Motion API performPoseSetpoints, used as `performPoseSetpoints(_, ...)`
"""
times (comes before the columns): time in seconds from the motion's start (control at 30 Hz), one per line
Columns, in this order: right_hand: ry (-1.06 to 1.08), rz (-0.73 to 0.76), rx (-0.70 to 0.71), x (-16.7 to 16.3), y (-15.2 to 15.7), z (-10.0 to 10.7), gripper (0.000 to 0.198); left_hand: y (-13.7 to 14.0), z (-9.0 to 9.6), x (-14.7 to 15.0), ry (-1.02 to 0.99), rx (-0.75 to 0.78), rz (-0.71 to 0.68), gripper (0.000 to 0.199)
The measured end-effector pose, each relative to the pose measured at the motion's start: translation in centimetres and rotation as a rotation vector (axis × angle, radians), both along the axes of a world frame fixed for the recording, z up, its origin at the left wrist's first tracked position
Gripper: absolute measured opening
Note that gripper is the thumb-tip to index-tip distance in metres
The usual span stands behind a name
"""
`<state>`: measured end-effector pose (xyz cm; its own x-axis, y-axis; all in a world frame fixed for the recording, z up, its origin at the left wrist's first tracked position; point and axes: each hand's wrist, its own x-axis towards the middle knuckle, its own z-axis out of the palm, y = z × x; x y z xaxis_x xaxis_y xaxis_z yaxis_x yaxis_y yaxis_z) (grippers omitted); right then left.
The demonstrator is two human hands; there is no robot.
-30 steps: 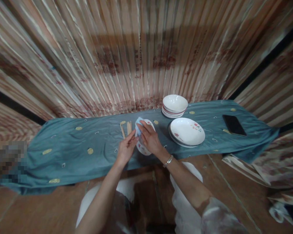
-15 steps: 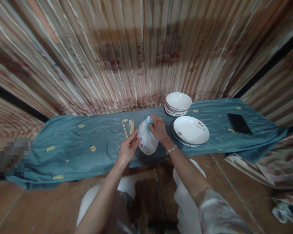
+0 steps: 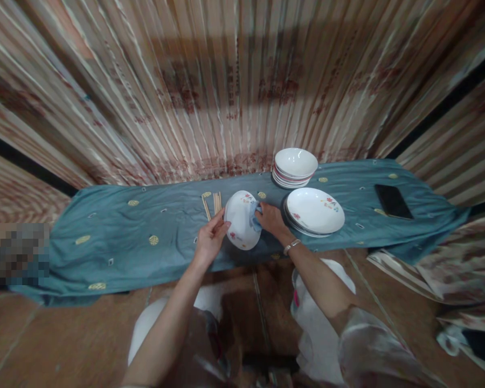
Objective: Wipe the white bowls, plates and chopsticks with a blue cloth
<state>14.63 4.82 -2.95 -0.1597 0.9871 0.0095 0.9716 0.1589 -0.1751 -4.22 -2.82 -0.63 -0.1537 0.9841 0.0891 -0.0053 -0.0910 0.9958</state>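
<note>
A white plate with a floral pattern (image 3: 241, 220) is held tilted above the cloth-covered table. My left hand (image 3: 212, 236) grips its left edge, thumb on the face. At the plate's right side, my right hand (image 3: 271, 221) pinches a light blue cloth (image 3: 255, 216) pressed against the surface. Behind my left hand lie several wooden chopsticks (image 3: 217, 202), partly hidden. Right of my right hand sits a stack of flowered plates (image 3: 316, 211), and behind that a stack of white bowls (image 3: 296, 164).
A teal patterned tablecloth (image 3: 125, 237) covers the long narrow table. Toward its right end lies a flat black phone-like object (image 3: 393, 201). Striped curtains (image 3: 210, 108) hang right behind the table. Tiled floor (image 3: 262, 291) shows in front.
My right hand has moved with the blue cloth from the plate's upper edge down to its right side. The plate has turned more face-on to me.
</note>
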Motion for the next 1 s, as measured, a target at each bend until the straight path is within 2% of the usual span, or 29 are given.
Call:
performPoseSetpoints(0.23, -0.125, 0.042, -0.060, 0.9, -2.1, 0.8, 0.029, 0.3, -0.5, -0.2, -0.046, -0.035, 0.010, 0.061)
performPoseSetpoints(0.33, -0.117, 0.051, -0.013, 1.1, -2.8, 1.4, 0.026, 0.3, -0.2, -0.1, -0.039, -0.044, 0.002, 0.060)
performPoseSetpoints(0.43, -0.033, 0.081, 0.066, 0.9, -3.0, 1.7, 0.029, 0.4, 0.1, -0.1, -0.027, -0.045, -0.004, 0.060)
performPoseSetpoints(0.73, 0.195, 0.165, 0.113, -1.3, -1.4, 0.8, 0.031, 0.2, 0.4, -0.1, -0.029, -0.048, -0.003, 0.057)
performPoseSetpoints(1.0, 0.505, 0.013, 0.137, -2.7, 0.4, 1.6, 0.036, 0.1, 0.3, 0.0, -0.013, -0.053, -0.008, 0.059)
